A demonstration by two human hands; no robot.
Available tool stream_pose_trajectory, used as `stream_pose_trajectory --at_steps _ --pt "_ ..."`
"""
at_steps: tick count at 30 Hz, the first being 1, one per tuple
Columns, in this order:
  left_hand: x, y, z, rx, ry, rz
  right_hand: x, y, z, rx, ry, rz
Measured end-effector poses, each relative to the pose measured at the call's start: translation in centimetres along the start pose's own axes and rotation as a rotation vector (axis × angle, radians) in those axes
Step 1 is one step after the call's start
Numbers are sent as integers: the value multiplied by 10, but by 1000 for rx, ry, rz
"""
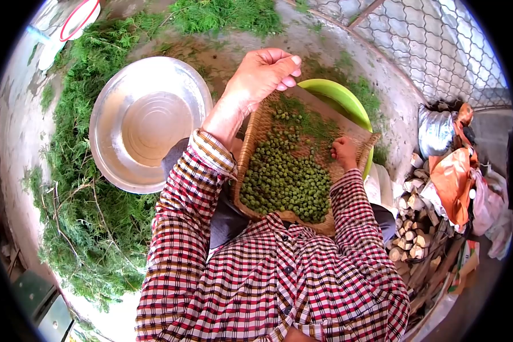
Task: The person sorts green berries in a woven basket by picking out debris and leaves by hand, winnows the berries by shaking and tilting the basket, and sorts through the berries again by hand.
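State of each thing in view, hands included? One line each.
Left hand: raised, fingertips together
Right hand: curled, grip unclear
Woven basket: upright, loaded
Green pods: loose, heaped
Green sprigs: loose, in basket
Metal basin: upright, uncovered
Green basin: partly hidden by basket
Firewood: cut, piled
Orange bag: crumpled

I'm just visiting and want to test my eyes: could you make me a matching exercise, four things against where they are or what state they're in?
1. metal basin
2. woven tray
3. lime-green tub
4. orange bag

A. partly hidden by the tray
B. near the cut wood
C. on the person's left, by leafy branches
D. holds many small green pieces

Pairs: 1-C, 2-D, 3-A, 4-B
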State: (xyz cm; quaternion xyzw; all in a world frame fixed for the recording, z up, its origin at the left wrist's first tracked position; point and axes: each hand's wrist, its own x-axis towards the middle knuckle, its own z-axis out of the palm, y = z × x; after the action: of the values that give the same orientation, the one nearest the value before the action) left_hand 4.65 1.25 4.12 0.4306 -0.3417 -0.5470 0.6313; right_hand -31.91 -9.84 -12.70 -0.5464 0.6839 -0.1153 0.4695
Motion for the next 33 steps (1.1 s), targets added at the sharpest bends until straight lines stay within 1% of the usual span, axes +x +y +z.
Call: stream_pose_trajectory --at_steps 1,3,4,6,8,10,12,13,15,17,18,20,21,22,24,25,27,28,30,33 --pt "1 0 0 2 -1 -5 -3 -1 2 0 2 -1" --pt "1 -2 0 5 -1 -10 -10 -4 8 -562 93 -123" --pt "2 -3 0 7 1 -13 -9 0 8 -561 94 -123" --pt "2 -2 1 10 3 -14 -4 10 13 -962 199 -396" --pt "1 -1 2 13 5 -11 -1 15 12 -907 189 -363" --pt "-1 0 3 7 10 -15 -9 3 12 -853 177 -331" --pt "-1 1 2 2 20 -21 -25 -18 8 -52 18 44" --pt "-1 1 2 -6 21 -20 -37 -31 10 -54 16 44" --pt "-1 0 1 -12 22 -17 -62 -56 24 -60 -251 -63" --pt "0 0 0 -19 8 -33 -77 -68 37 -257 -765 -265" --pt "0 -1 0 -16 13 -30 -83 -75 45 -259 -769 -270" --pt "0 -2 0 -33 11 -43 -91 -83 58 -310 -1071 -377" --pt "-2 0 0 -18 14 -39 -83 -88 61 -384 -881 -412" --pt "-2 -1 0 -17 15 -39 -68 -88 64 -384 -882 -412" --pt "-1 -2 -1 -31 5 -34 -30 -84 71 -508 -360 -416" --pt "-1 -2 -1 -29 10 -32 -20 -87 79 -508 -365 -421" --pt "-1 -1 1 -15 6 -37 -6 -94 93 -585 -77 -494" --pt "-1 -1 1 -15 9 -36 -5 -98 97 -586 -79 -497" --pt "-1 -1 1 -19 7 -32 -3 -104 106 -773 -17 -469" --pt "-3 2 1 2 15 -41 9 -93 109 -833 19 -500"
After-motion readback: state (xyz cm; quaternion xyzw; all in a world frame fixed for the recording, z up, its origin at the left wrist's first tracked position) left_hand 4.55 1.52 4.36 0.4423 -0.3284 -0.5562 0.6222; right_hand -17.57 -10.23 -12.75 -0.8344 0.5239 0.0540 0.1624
